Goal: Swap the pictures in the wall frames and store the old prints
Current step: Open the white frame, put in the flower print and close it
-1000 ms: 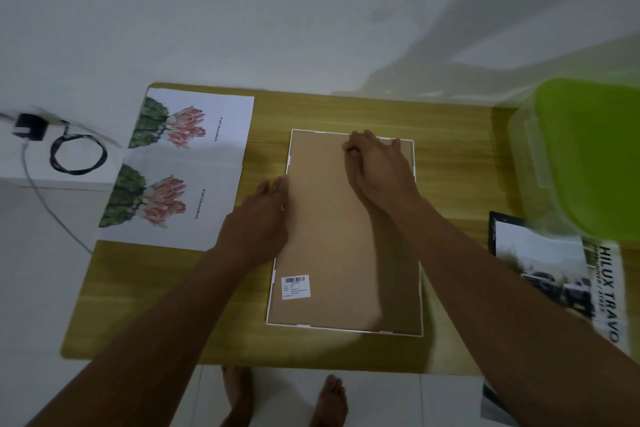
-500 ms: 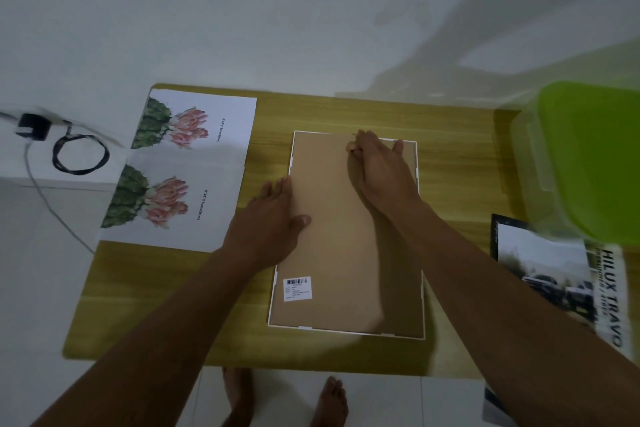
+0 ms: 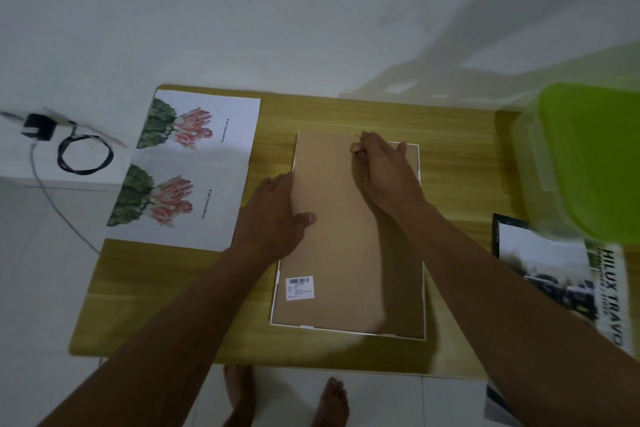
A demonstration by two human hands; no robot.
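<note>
**Backing board starts to lift from face-down frame**

On the wooden table (image 3: 457, 135), the white frame (image 3: 421, 288) lies face down at mid-table. Its brown backing board (image 3: 339, 253) now appears raised at the far left corner, flush a second ago. The left hand (image 3: 273, 215) has slid onto it, flat, thumb spread. The right hand (image 3: 384, 166) pinches its far edge, fingers curled. The old print looks nearly reachable.

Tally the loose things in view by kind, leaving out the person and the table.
Cactus prints: 2
Frame: 1
Truck print: 1
Green-lidded box: 1
Charger: 1
Total: 6
</note>
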